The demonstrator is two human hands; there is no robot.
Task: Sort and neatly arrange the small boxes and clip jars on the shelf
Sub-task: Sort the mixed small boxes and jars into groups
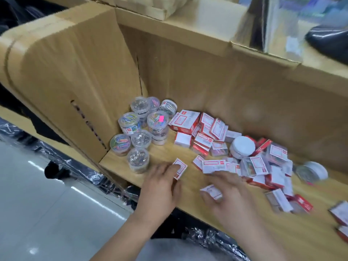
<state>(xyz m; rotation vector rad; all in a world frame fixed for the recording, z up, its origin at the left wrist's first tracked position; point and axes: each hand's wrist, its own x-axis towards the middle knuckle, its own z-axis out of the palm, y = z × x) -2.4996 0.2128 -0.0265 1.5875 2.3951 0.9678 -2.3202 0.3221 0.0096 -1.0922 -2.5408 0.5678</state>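
On the wooden shelf (165,153) several clear clip jars (140,127) stand grouped at the left. A loose heap of small red-and-white boxes (212,136) spreads across the middle and right. A white-lidded jar (243,147) stands among the boxes and another jar (311,173) lies tipped at the right. My left hand (160,189) pinches one small box (179,167) near the shelf's front edge. My right hand (227,194) holds another small box (211,191) in curled fingers, just in front of the heap.
A tall cardboard panel (71,76) walls off the shelf's left side and cardboard backs it. More small boxes (339,215) lie at the far right. Plastic-wrapped dark goods (90,176) sit below the shelf, beside a glossy white floor (37,204).
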